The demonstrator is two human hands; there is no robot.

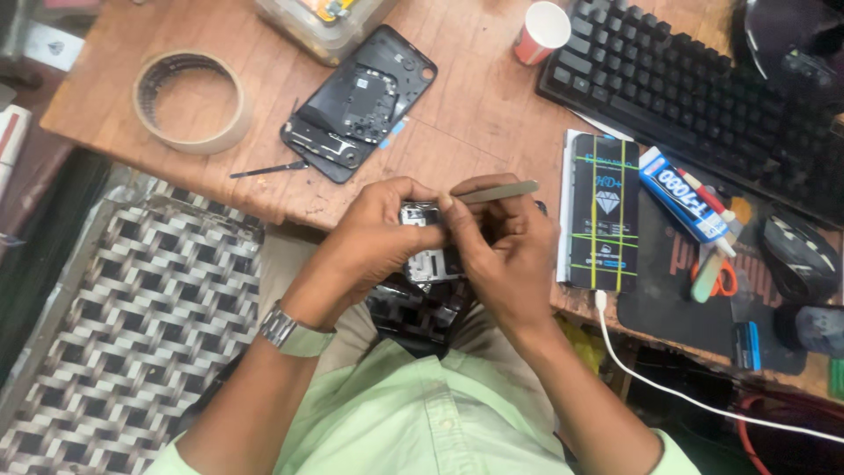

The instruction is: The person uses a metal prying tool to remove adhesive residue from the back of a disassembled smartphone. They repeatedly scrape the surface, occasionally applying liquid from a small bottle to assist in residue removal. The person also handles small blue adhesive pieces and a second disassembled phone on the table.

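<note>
My left hand (374,242) grips a small opened phone (428,264) by its upper edge, holding it over my lap at the table's near edge. My right hand (505,251) pinches grey metal tweezers (497,192) with their tip against the top of that phone. The phone's inner metal plates show between my fingers; its lower part is hidden by my hands. A second phone (360,101) lies face down on the wooden table (475,97) with its back cover off and its insides showing.
A roll of tape (189,101) lies at the left, a thin black tool (268,169) beside the open phone. A black flat box (602,211), a glue tube (681,195), a keyboard (694,97), a paper cup (541,31), a mouse (800,257) and a white cable (668,387) are at the right.
</note>
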